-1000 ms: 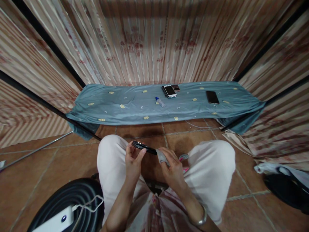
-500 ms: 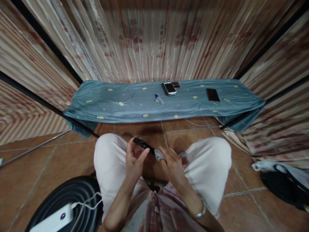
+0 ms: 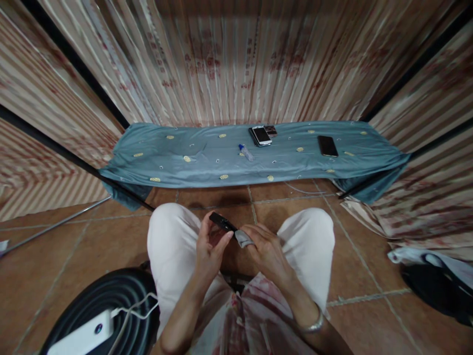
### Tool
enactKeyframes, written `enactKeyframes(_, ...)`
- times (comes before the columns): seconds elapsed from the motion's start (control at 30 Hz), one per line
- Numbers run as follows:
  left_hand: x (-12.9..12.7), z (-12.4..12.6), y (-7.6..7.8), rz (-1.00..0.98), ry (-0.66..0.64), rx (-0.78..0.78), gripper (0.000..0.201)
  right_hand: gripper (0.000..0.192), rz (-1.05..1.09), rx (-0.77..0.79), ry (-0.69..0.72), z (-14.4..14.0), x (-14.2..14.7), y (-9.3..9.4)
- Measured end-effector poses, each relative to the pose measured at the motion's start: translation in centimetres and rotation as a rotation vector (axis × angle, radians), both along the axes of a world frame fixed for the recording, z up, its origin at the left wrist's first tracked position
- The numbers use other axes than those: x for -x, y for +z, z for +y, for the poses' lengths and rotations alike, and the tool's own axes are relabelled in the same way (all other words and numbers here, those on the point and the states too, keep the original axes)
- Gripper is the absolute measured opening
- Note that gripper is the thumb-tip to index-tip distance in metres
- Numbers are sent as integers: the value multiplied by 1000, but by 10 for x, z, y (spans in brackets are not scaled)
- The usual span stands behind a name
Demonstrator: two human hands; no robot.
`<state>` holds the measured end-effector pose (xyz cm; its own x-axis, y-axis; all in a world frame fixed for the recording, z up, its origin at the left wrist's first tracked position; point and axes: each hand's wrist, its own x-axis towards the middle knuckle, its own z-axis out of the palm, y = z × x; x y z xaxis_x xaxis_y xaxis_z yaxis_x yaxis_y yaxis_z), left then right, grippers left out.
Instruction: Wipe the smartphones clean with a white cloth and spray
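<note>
Head view, looking down at lap. L hand (image 3: 210, 246) grips a black phone (image 3: 222, 222) edge-on, fingers curled round its near end, thumb along the side; phone tilts up and away over the gap between the knees, above the tile floor (image 3: 74, 246). R hand (image 3: 268, 251) pinches a small grey cloth (image 3: 244, 238) wrapped over the fingertips, pressed to the phone's lower right end. Cloth and phone touching. Bracelet on R wrist.

Step in hand (judgement): wiping the phone, cloth at one end of it. How much of the surface is done: can't tell, face is turned nearly edge-on to the camera.

Next move would call for: L grip kept firm so the phone doesn't twist under the rubbing, cloth drawn along the length toward the far end, then prob. a flip to the other face. Risk: phone held over hard tile, a slip means a drop.

Bench (image 3: 166, 162), blue-cloth covered, along the curtain wall: white phone (image 3: 261, 135) on a dark one at the back edge, centre-right, a small dark item just behind; another dark phone (image 3: 327, 146) toward the right end; small bottle (image 3: 245, 152) w/ blue cap lying mid-bench. All well apart from the hands.

Floor: black coiled hose or tyre-like ring (image 3: 107, 305) at near left w/ white power bank (image 3: 79, 337) and cable on it; dark bag (image 3: 436, 286) far right.
</note>
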<state>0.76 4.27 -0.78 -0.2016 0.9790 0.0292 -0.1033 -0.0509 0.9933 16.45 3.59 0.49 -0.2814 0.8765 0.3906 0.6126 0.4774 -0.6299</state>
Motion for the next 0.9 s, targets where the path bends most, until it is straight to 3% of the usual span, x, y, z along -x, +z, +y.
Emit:
enactKeyframes(0.47,4,-13,-16,60,-12,-7,60,31,119,-17,-22,9,18,16)
enactKeyframes(0.8,14,-3,-1,1,70,17,57,35,1,35,-24,-2,14,-14)
enactKeyframes(0.9,14,-1,1,0,81,4,57,37,-11,24,-25,-4,11,-15)
